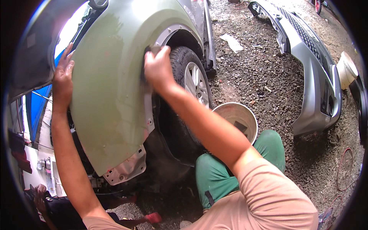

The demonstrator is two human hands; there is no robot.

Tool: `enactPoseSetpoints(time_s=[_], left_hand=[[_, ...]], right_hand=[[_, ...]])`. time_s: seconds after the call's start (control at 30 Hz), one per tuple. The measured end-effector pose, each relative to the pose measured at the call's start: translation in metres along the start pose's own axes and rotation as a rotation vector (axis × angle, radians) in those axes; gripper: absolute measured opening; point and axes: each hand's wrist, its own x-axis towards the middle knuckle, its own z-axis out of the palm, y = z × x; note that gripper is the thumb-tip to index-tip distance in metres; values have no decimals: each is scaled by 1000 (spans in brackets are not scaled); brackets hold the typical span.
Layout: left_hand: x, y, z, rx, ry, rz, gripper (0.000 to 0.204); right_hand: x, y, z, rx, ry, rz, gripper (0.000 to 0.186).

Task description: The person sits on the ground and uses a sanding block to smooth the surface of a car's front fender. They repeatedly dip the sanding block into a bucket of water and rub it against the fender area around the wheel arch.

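Observation:
A car's front fender in dull green primer fills the middle, curving over the wheel arch. My left hand lies against its left edge, fingers stretched out along the rim. At the wheel-arch side, my right hand is closed round a dark flat pad pressed to the panel. Motion blurs this hand, so the pad's exact kind is hard to make out. Behind my right forearm sits the tyre with its silver wheel rim.
A pale bucket with a dark piece inside stands by my right knee. On the gravel at right lie a grey bumper and a white bucket. Another person's hand and red shoe show at lower left.

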Motion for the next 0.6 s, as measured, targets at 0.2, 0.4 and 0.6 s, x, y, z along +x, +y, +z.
enactPoseSetpoints(time_s=[0.2,0.4,0.6], left_hand=[[10,21,8,-129,-31,-37,46],[0,2,-1,108,-13,-1,47],[14,24,11,-121,-40,-57,46]], right_hand=[[77,14,-12,-120,37,-87,25],[-13,2,-1,36,30,-55,44],[82,10,-19,-950,-319,-295,27]])
